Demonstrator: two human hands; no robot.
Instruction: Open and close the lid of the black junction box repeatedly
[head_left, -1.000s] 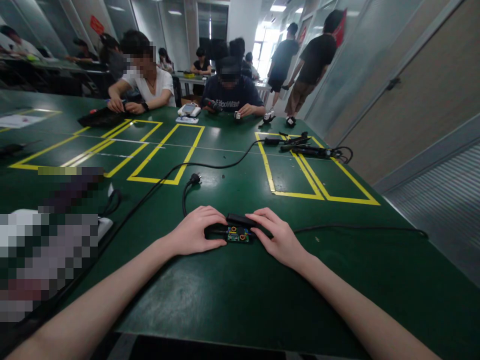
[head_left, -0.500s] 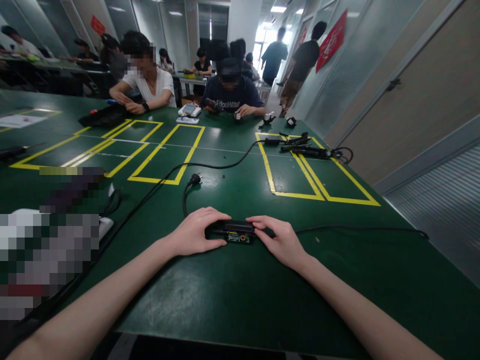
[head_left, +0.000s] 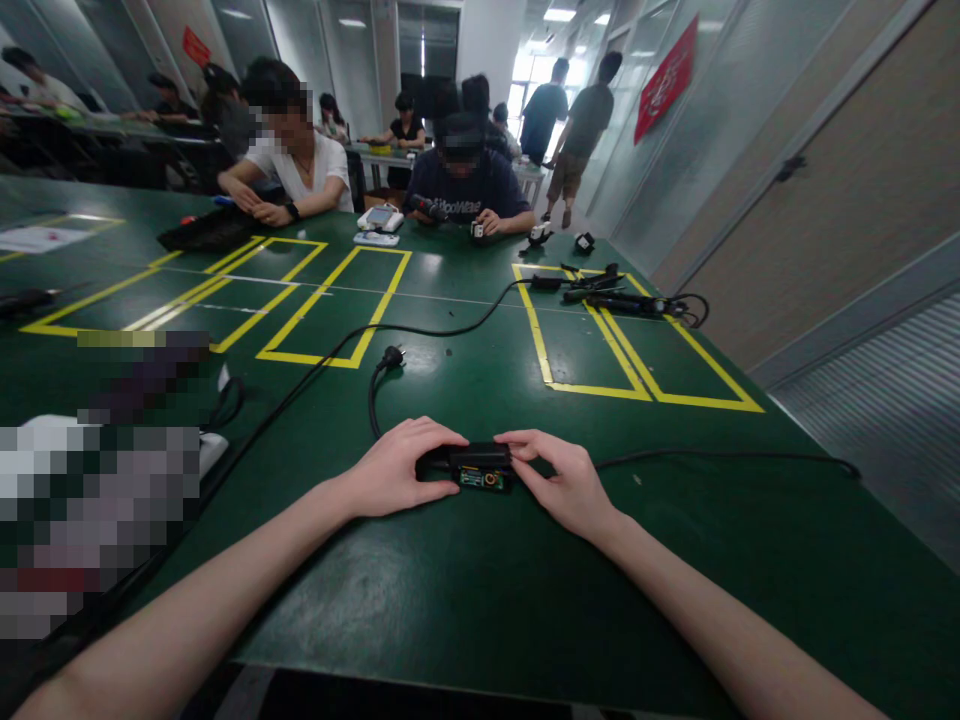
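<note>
Between my hands lies a black power adapter point(head_left: 481, 458), its case open on the near side so that a green circuit board point(head_left: 480, 479) with a copper-coloured ring coil shows. My left hand point(head_left: 407, 466) grips the adapter's left end, thumb on the near side and fingers on the far side. At the right end, my right hand point(head_left: 556, 476) pinches the case with thumb and fingertips. A black cord with a plug point(head_left: 391, 357) runs out behind my left hand. From behind my right hand another black cable point(head_left: 720, 454) stretches to the right edge of the table.
The green table point(head_left: 420, 610) carries yellow tape rectangles. A long black cord point(head_left: 442, 333) crosses it to a bundle of black cables and tools point(head_left: 622, 298). Blurred-out items lie at left. Two people sit across the table, one holding a power tool point(head_left: 430, 208).
My hands and the adapter appear slightly further right, with the same grip. In the background, two people have walked further away.
</note>
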